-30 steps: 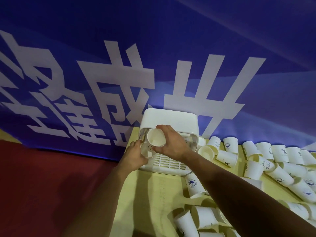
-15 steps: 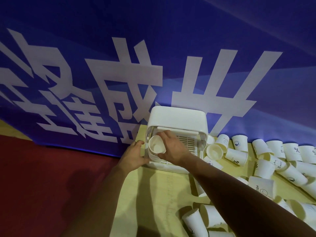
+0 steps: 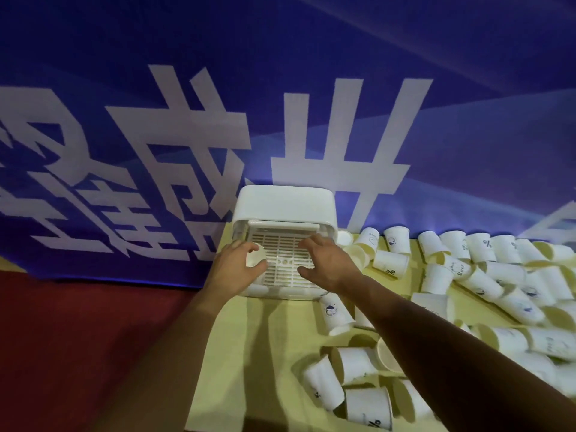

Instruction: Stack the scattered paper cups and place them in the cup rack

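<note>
The white cup rack (image 3: 285, 202) stands at the table's far edge, with a slotted white tray (image 3: 280, 254) showing in its open front. My left hand (image 3: 233, 265) is at the rack's left side, its fingers and thumb curled round a white paper cup (image 3: 256, 258) whose mouth faces me. My right hand (image 3: 327, 263) hovers over the tray's right part with fingers spread and nothing in it. Several loose paper cups (image 3: 389, 263) lie scattered to the right of the rack.
More cups lie tipped in a cluster (image 3: 352, 366) near the front under my right forearm, and one lies just before the rack (image 3: 335, 313). The yellow table (image 3: 265, 353) ends at the left above a red surface (image 3: 78, 338). A blue banner (image 3: 187, 120) hangs behind.
My right hand has let go of the cup and moved right across the tray. My left hand now holds the cup at the rack's left side.
</note>
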`<state>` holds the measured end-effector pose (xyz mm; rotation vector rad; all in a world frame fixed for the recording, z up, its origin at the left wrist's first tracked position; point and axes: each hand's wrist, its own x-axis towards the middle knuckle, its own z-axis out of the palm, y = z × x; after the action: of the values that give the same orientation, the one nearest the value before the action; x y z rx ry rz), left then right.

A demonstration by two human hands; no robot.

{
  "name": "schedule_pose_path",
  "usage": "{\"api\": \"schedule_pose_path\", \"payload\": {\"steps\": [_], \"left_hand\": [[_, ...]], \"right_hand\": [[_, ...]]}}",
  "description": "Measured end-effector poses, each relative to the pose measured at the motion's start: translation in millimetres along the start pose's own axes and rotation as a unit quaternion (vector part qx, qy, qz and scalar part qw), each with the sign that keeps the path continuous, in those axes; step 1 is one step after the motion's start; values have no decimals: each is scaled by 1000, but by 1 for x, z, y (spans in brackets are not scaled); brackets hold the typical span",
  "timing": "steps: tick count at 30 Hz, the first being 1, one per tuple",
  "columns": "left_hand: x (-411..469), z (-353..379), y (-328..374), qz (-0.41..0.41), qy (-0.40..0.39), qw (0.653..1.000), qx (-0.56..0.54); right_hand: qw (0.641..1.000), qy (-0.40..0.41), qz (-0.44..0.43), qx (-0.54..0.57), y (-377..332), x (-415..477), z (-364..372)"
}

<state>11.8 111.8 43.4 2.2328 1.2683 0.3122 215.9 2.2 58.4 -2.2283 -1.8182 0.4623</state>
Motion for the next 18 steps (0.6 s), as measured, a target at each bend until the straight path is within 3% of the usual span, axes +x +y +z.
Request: {"api": "schedule_pose_path", "payload": {"steps": [11,18], "left_hand": [[-28,74,144,37,-95,987,121],[-70,153,247,42,-114,981,154]], "right_hand": [[994,-59,88,-23,141,-108,-53],[991,-73,103,-35,243,-188,-81]]}}
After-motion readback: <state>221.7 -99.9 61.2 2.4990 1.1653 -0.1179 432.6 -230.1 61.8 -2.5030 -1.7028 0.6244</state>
